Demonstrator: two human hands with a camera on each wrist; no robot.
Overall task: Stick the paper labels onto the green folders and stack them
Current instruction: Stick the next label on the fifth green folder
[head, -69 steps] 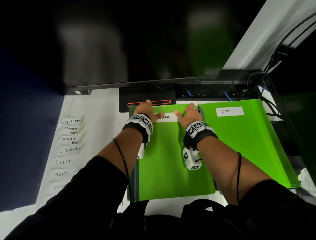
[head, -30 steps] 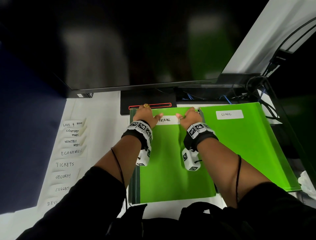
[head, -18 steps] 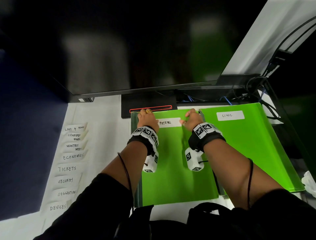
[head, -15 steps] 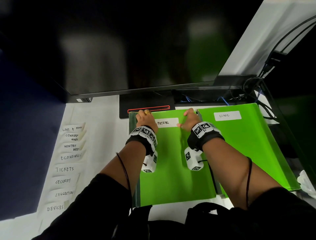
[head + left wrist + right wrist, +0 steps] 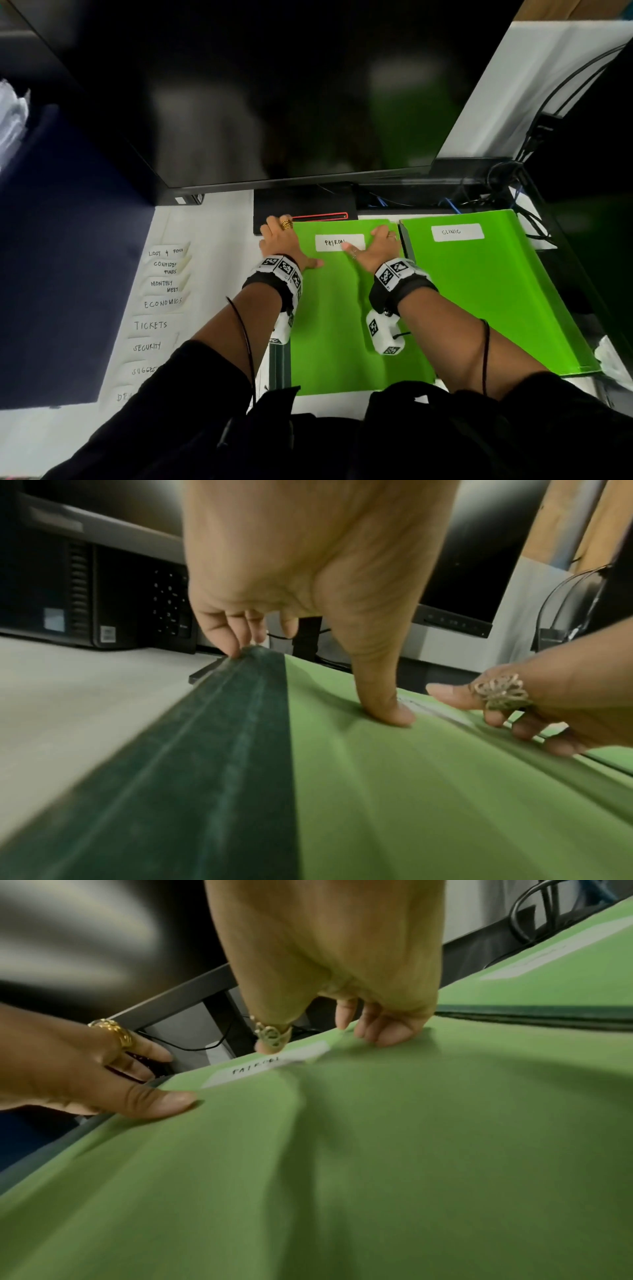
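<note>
Both hands now grip PAYROLL folder's far corners.

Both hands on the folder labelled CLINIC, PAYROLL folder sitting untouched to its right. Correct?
No, the labels are swapped. In the head view the left hand and right hand are on the PAYROLL folder; the CLINIC folder lies untouched to its right.

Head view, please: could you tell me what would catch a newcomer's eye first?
Two bright green folders lie side by side under a dark monitor: the Payroll folder under both hands and the Clinic folder to its right. Handwritten paper labels run down the white desk on the left.
</note>
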